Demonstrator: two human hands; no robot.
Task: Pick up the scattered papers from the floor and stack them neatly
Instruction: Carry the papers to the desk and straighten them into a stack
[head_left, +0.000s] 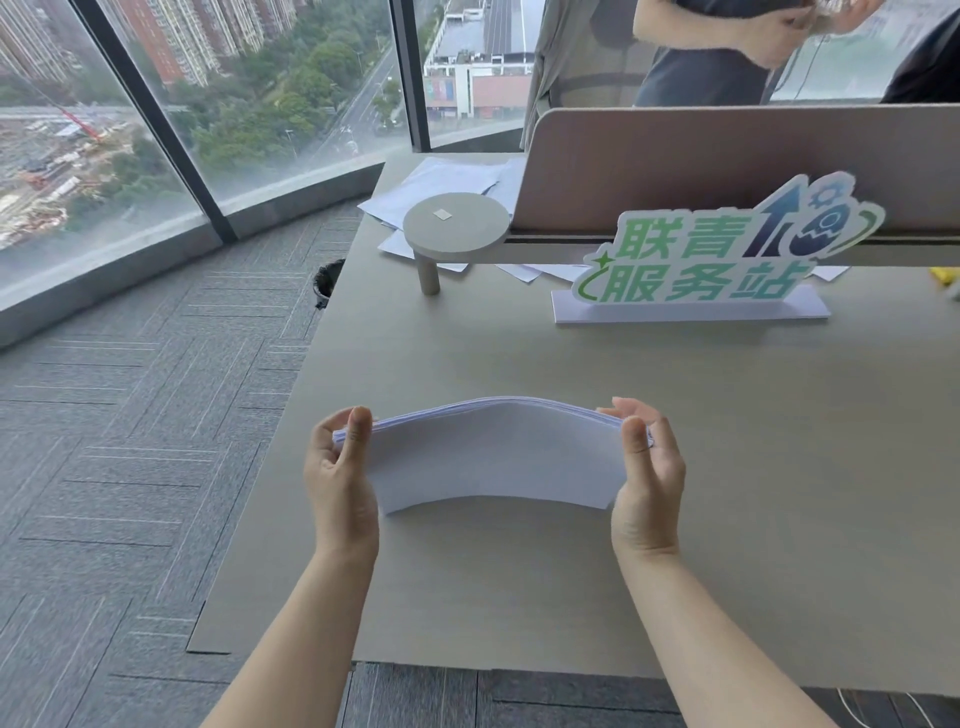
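A stack of white papers is held just above the grey desk, bowed upward in the middle. My left hand pinches its left end between thumb and fingers. My right hand grips its right end the same way. The sheets' edges look roughly aligned. The grey carpet floor to the left shows no loose sheets in view.
A green and white standing sign sits behind the stack. A round grey stand and loose white sheets lie at the desk's far left by a partition. Another person stands beyond it. Glass windows run along the left.
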